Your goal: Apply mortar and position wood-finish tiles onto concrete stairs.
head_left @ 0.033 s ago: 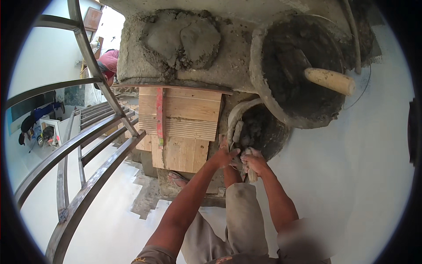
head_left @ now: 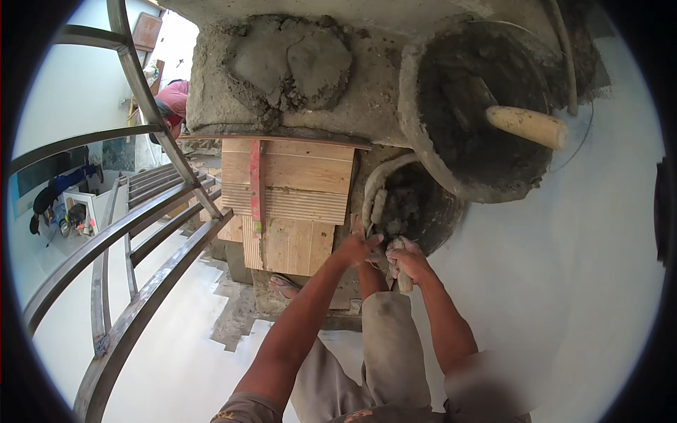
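My left hand (head_left: 361, 248) is closed on the near left edge of a small mortar-caked bucket (head_left: 372, 185); some of its fingers are hidden. Dark wet mortar (head_left: 407, 204) lies inside. Right beside it, my right hand (head_left: 409, 259) wraps round the pale wooden handle (head_left: 405, 283) of what looks like a trowel. The handle's butt points back toward me, and its blade cannot be made out at the bucket's near rim. Beyond stands a larger bucket (head_left: 409, 116) of grey mortar, with a wooden-handled tool (head_left: 527, 127) resting in it.
Wood-look tiles (head_left: 303, 173) cover the steps to the left, with a red level (head_left: 255, 176) across them. A mortar heap (head_left: 293, 60) sits on the rough upper step. Metal railing (head_left: 151, 106) curves along the left. A person in pink (head_left: 176, 99) bends beyond it.
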